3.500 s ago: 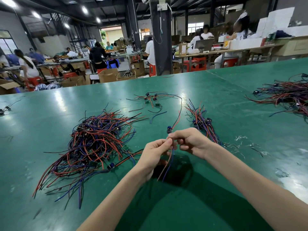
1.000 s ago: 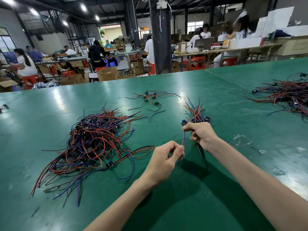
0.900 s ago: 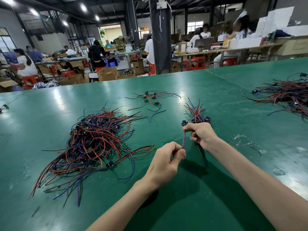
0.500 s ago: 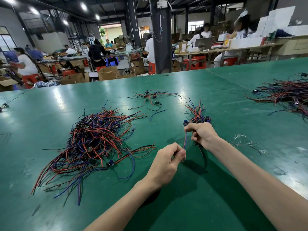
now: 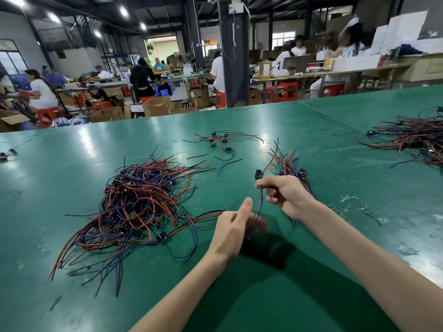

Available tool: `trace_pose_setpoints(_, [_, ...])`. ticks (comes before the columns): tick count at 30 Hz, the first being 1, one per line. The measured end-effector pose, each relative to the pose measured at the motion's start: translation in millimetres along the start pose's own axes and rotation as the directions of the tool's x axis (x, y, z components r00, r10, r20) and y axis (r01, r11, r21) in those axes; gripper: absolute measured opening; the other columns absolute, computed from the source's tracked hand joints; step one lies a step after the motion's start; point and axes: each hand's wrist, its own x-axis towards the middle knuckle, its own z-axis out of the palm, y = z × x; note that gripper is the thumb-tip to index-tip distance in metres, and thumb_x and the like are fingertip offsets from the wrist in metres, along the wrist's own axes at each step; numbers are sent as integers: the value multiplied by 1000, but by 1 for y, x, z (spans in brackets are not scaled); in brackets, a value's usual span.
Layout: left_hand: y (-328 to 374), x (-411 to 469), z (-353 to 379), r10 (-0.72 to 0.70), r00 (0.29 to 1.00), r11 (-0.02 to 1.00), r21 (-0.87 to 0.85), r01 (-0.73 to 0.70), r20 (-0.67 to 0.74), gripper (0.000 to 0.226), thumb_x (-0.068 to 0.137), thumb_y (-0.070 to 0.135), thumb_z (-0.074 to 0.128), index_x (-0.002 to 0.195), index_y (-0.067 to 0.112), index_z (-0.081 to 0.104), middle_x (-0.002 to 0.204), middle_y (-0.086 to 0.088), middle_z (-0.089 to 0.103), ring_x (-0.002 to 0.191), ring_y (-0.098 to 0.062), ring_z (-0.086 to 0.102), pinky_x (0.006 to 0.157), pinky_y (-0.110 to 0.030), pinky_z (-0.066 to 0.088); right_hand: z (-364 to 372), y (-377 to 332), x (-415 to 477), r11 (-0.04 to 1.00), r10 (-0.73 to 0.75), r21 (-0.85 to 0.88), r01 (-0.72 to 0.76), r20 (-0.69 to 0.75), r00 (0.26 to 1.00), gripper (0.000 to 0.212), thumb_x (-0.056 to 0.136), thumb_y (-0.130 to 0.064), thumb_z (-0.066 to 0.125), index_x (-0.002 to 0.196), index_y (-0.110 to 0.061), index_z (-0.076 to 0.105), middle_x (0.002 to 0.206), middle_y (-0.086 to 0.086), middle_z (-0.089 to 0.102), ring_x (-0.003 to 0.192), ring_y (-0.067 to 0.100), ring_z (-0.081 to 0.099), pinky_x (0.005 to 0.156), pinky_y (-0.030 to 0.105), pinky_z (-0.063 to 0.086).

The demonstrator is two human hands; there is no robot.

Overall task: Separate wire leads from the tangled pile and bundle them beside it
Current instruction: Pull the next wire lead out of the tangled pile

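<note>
Right hand fingers pinch 1 wire lead near its connector; left hand blurred, fingers' state unclear. Lead light, floppy.

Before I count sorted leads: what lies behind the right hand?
Behind the right hand the sorted bundle fans out on the green table, blue connectors at its near end. The hand covers the bundle's nearer part.

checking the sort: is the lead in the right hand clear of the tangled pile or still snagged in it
Clear. The lead hangs from the right hand toward the blurred left hand, apart from the tangled pile.
</note>
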Motion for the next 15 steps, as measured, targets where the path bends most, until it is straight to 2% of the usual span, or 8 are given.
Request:
trace_pose_setpoints(2, [0, 5, -2, -63, 994, 990, -131, 51, -90, 44, 96, 39, 49, 75, 11, 76, 76, -11, 73, 60, -12, 58, 56, -21, 43, 6, 1, -6, 998, 46, 30, -48, 61, 997, 13, 80, 4, 61, 68, -1, 63, 59, 6, 64, 37, 5, 32, 35, 15, 28])
trace_pose_setpoints(5, [1, 9, -4, -95, 985, 950, -308, 48, -141, 21, 90, 19, 60, 77, 13, 74, 72, -5, 72, 55, -6, 57, 54, -17, 45, 13, 8, -13, 998, 52, -52, -45, 136, 989, 16, 80, 3, 60, 65, -2, 62, 58, 4, 61, 39, 4, 33, 41, 17, 27])
trace_pose_setpoints(10, [1, 11, -7, -154, 979, 919, -382, 92, -134, 18, 86, 14, 66, 71, 12, 75, 69, -3, 70, 52, -4, 50, 46, -13, 38, 20, 15, -18, 996, 38, -92, -20, 191, 981, 19, 78, 5, 61, 61, -3, 66, 63, 9, 53, 49, 10, 35, 62, 28, 33])
trace_pose_setpoints(13, [0, 11, -9, -165, 979, 909, -402, 105, -118, 16, 84, 12, 68, 70, 10, 74, 66, -4, 68, 49, -5, 47, 44, -13, 37, 20, 16, -18, 993, 30, -122, -7, 183, 983, 28, 78, 7, 60, 56, -7, 70, 62, 9, 53, 49, 10, 34, 60, 28, 33])
trace_pose_setpoints(15, [-1, 12, -10, -162, 981, 913, -394, 108, -108, 16, 83, 9, 68, 69, 10, 74, 64, -4, 67, 47, -5, 44, 44, -14, 36, 20, 17, -19, 988, 30, -154, -4, 168, 985, 24, 78, 6, 61, 58, -6, 70, 61, 10, 52, 49, 10, 33, 56, 26, 33])
